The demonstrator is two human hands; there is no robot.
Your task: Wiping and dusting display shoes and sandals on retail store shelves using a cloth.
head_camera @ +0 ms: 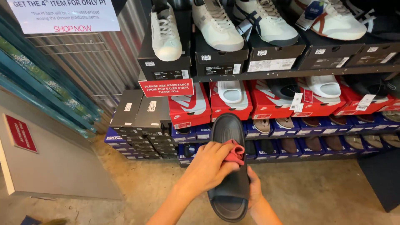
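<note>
A black slide sandal (228, 129) is held up in front of the shoe shelves, toe end pointing up. My right hand (254, 189) grips it from underneath near the heel, mostly hidden behind the sandal. My left hand (208, 164) lies on top of the sandal's strap and presses a crumpled red cloth (235, 152) against it.
A dark shelf rack (291, 73) carries white sneakers (166, 31) on black boxes, then red boxes (189, 106) with white and black slides, then blue boxes with sandals. Black boxes (139, 112) are stacked at left. A grey panel (50, 158) leans against the corrugated wall. The floor is bare concrete (312, 191).
</note>
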